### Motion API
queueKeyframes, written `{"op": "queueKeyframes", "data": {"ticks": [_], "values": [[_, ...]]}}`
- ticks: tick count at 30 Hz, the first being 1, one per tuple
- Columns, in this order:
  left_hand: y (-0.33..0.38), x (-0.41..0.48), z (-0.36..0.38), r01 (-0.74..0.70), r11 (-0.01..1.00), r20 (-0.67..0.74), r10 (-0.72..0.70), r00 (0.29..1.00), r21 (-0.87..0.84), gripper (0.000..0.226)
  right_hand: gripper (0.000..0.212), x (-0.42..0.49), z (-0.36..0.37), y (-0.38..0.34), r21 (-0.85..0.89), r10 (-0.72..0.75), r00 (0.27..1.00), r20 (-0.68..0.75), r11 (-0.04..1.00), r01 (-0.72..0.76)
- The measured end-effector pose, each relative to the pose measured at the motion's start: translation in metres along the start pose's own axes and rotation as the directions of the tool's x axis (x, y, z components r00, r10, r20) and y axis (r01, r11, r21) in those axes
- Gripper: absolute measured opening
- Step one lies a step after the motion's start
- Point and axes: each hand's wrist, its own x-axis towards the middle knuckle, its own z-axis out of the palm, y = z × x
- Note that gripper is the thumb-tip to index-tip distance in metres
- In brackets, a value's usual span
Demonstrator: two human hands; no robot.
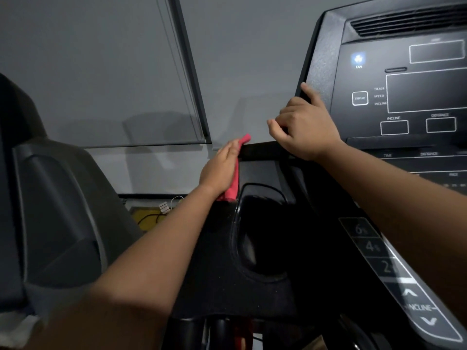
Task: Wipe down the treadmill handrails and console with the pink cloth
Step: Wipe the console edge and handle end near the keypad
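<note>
- A grey wall (101, 59) with a lowered blind (141, 97) is standing behind the treadmill.
- The pink cloth (233, 183) is lying against the left end of the black handrail (262, 150). The left hand (222, 168) is pressing it there with straight fingers held together.
- No finger is pinching the cloth, so I think it is risking to slip down toward the cup holder (262, 233) if the palm eases.
- The cloth is looking thin and folded, and it is hanging below the palm.
- The right hand (305, 127) is curling its fingers around the left edge of the console (404, 97).
</note>
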Motion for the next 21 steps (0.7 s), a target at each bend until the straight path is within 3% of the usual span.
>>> {"op": "queueKeyframes", "data": {"ticks": [5,10,17,21], "values": [[-0.034,-0.033,-0.007,0.194,0.976,-0.020,-0.197,0.980,-0.100,0.049,0.062,0.001,-0.004,0.000,-0.019,-0.003,1.000,0.031,1.000,0.003],[-0.043,-0.070,-0.012,0.347,0.938,0.030,-0.346,0.938,-0.003,0.050,0.061,0.000,-0.003,0.000,-0.010,-0.009,1.000,0.019,1.000,0.009],[-0.029,-0.085,0.000,0.127,0.951,-0.065,-0.113,0.991,0.282,0.080,0.061,0.000,-0.002,-0.001,-0.040,-0.016,1.000,0.016,0.999,0.016],[-0.022,-0.066,0.013,0.001,0.890,-0.100,0.050,0.994,0.455,0.098,0.059,-0.002,0.002,0.000,-0.054,-0.023,1.000,-0.020,0.998,0.022]]}}
